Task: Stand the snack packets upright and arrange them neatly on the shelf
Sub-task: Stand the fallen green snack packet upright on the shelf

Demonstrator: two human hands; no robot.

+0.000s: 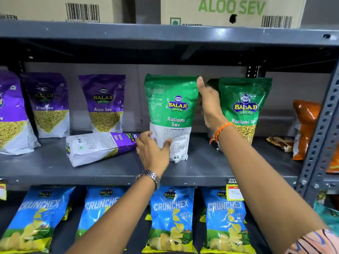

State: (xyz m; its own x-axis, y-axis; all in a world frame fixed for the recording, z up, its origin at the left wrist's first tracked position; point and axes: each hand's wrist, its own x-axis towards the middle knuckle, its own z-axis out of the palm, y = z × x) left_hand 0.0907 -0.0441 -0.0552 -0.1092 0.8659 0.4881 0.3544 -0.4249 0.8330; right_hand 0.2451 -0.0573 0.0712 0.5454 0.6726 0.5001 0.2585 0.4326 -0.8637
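A green Ratlami Sev packet stands upright in the middle of the grey shelf. My left hand grips its lower left part. My right hand holds its upper right edge, thumb at the top corner; the fingers are hidden. A second green Ratlami Sev packet stands just right of that hand. One purple Aloo Sev packet lies flat on its side, its top end by my left hand. Upright purple Aloo Sev packets stand behind it and to the left.
An orange packet leans at the far right beside the perforated upright post, with a small flat packet lying next to it. Blue Crunchex bags fill the shelf below. Cardboard cartons sit on the shelf above.
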